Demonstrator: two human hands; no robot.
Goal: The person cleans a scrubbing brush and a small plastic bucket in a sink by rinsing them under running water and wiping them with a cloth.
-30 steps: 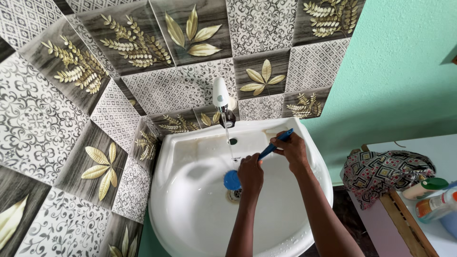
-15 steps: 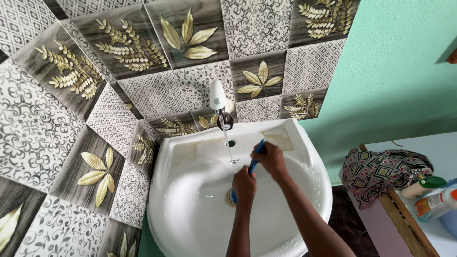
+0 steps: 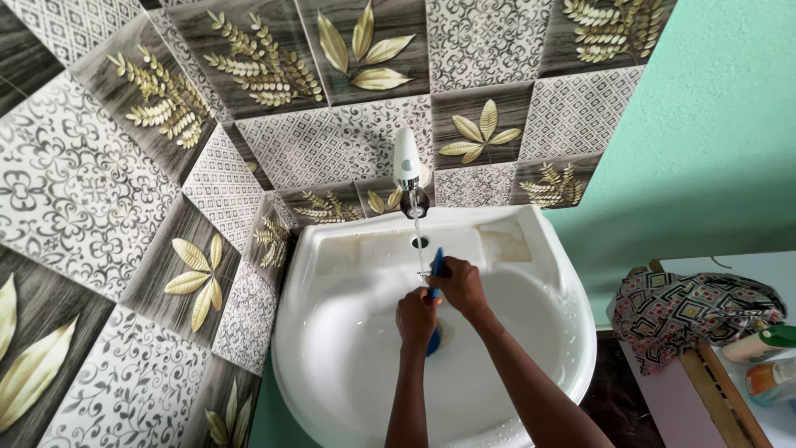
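White ceramic sink (image 3: 539, 332), low in the frame's centre, gets scrubbed: left hand (image 3: 416, 316) and right hand (image 3: 458, 284) both clench a blue brush (image 3: 434, 274) by the drain, tap (image 3: 408, 170) running, soap ledges apparently unwashed.

The sink (image 3: 531, 274) looked like glossy white ceramic, wet and smooth, the brush (image 3: 435, 264) like blue plastic, the tap (image 3: 407, 170) like shiny metal with a white plastic top, the wall tiles (image 3: 99, 182) glazed, and the patterned cloth (image 3: 680, 315) soft and matt.
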